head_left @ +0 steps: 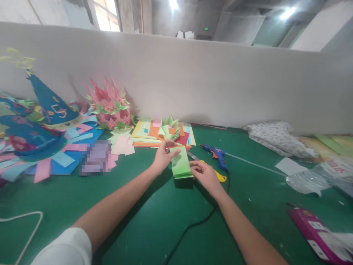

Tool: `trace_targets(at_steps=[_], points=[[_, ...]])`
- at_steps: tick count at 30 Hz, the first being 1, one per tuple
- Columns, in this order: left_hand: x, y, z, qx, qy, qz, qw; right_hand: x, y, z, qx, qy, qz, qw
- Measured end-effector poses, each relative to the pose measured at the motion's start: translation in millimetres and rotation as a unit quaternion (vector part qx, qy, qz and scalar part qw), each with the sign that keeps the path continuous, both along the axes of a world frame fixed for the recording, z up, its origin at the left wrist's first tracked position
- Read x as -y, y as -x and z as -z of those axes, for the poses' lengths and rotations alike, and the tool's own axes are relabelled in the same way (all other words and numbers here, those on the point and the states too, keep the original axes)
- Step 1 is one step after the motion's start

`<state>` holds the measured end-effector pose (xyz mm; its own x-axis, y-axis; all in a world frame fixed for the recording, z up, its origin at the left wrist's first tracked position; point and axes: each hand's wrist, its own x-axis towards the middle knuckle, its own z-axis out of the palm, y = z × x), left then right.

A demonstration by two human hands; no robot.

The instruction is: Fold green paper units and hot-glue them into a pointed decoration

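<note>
Green paper stack [181, 162] sits mid-scene, raised just above the green table [138, 235], its shadow falling on the near side. Many thin layers show along the near edge, slightly fanned; the top face looks flat and smooth.

Left hand [164, 158] grasps the stack at its far left corner: thumb flat on the top face, other fingers curled about the far edge. Right hand [205, 175] has its fingers bent in at the right edge, near end; the tips appear to touch the layers, but cannot tell whether they pinch.

Handling, my judgement: light, easily borne by one hand. Single leaves likely soft and quick to crease; the pack together stiffer, though layers may slide over one another and splay at the near edge. Best hold: thumb above, fingers below, well in from a corner, with light pressure; the free hand squares the sides. A hard squeeze could dent the edges.

Around it: folded green paper piece [168, 129] on coloured sheets [136, 140] at the far side; blue glue gun [219, 156] to the right, beyond the right hand; yellow handle [221, 177] of a cutting tool just beside that hand, its blade partly hidden.
</note>
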<state>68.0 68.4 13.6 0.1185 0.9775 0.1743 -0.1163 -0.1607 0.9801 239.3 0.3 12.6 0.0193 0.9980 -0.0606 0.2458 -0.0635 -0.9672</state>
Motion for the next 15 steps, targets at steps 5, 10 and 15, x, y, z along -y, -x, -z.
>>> trace_targets(at_steps=[5,10,15], points=[[19,6,14.3,0.032,0.155,0.054,0.986,-3,1,6.8,-0.028,-0.029,0.016,0.999],[25,14,16.2,-0.001,0.170,0.050,0.984,-5,-4,4.1,0.038,-0.045,0.012,0.998],[20,18,15.3,-0.016,0.156,0.028,0.987,-7,-36,-7.9,0.351,-0.177,0.044,0.918]])
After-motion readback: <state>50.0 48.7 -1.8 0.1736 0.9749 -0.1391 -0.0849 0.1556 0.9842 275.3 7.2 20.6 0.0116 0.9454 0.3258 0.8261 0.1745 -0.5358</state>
